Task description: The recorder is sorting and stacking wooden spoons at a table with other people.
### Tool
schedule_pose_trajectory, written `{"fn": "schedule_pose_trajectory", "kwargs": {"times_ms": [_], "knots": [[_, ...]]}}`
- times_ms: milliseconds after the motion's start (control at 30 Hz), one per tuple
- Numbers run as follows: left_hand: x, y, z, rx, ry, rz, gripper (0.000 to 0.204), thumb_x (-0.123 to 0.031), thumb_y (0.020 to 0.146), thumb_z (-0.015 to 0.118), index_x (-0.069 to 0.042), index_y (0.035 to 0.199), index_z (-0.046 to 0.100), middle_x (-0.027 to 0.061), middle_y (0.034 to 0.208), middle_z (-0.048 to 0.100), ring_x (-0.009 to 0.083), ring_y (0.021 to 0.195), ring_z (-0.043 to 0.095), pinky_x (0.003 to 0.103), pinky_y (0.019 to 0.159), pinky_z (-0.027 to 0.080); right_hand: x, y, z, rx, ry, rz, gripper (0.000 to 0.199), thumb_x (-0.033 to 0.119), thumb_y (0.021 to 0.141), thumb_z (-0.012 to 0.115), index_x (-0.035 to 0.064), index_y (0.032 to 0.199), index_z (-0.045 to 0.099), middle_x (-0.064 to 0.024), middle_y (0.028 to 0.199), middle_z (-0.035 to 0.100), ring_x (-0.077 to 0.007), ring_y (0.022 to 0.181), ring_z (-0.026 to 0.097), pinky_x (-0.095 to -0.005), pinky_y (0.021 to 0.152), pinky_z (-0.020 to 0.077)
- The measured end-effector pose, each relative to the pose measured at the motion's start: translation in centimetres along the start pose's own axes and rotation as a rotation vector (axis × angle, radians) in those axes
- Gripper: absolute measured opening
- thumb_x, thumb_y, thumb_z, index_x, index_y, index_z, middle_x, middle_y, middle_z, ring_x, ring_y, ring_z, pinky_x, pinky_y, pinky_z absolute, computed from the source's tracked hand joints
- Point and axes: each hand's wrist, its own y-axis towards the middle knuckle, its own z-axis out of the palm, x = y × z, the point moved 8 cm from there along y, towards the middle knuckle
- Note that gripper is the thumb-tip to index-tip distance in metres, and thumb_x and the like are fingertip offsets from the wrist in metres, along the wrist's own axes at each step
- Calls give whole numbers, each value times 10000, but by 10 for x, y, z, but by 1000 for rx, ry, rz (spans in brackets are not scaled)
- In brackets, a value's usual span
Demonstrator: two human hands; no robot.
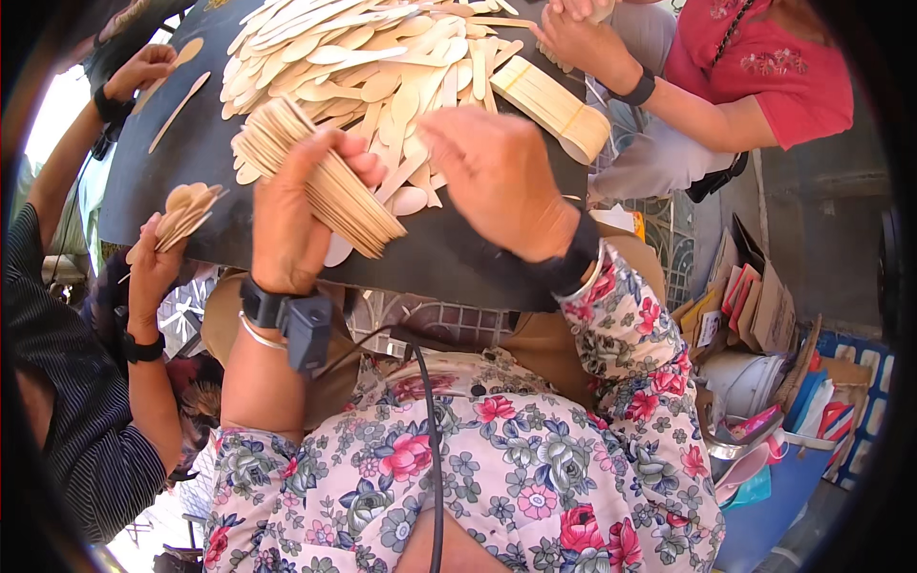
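Note:
My left hand [291, 215] is closed around a thick stack of flat wooden spoons [355, 205], held slanted above the near part of the dark table [449, 263]. To its right my right hand [501, 181] hangs over the near edge of the pile, palm down and smeared by motion. Its fingertips are blurred, so I cannot tell whether a spoon is between them. Beyond both hands spreads a big loose pile of pale wooden spoons [349, 72]. Right of the pile lies a neat bundle of spoons [554, 107] with a thin band around it.
At left, a co-worker's hand [153, 239] holds a small fan of spoons; their other hand [143, 72] is by loose spoons on the table. Another person's hands [583, 38] are at the far right edge. Cardboard [764, 306] and a blue bin [778, 497] stand at right.

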Motion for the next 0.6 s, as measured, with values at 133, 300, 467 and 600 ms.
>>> {"fn": "schedule_pose_trajectory", "kwargs": {"times_ms": [133, 300, 467, 600], "knots": [[-30, 3, -17, 35, -59, 75, 245, -155, 916, 565, 31, 1074, 543, 63, 825, 569, 178, 730, 555, 364, 735, 526, -15, -2, 2, 24, -79, 33, 94, 128, 812, 585, 56, 752, 575, -118, 691, 592, -317, 685, 620, -424, 593, 491], [-47, -7, -26, 87, -52, 81, 314, -159, 944, 568, 51, 1172, 516, 46, 810, 561, 155, 714, 550, 320, 681, 517, 3, -15, 43, 275, -166, -90, 62, 117, 751, 597, 56, 764, 597, -113, 737, 595, -296, 709, 623, -399, 599, 500], [-52, -7, -35, 52, -20, 88, 316, -138, 934, 591, 58, 1170, 518, 47, 804, 565, 159, 701, 558, 313, 667, 526, 9, -13, 68, 341, -458, -298, 82, 139, 719, 605, 61, 726, 628, -77, 738, 601, -238, 721, 626, -358, 605, 484], [-51, -5, -34, 38, -45, 85, 305, -118, 917, 610, 68, 1147, 533, 56, 797, 579, 165, 691, 571, 320, 644, 533, 3, -10, 73, 356, -528, -326, 80, 141, 716, 607, 67, 703, 633, -66, 715, 601, -225, 713, 625, -349, 608, 473]]}}
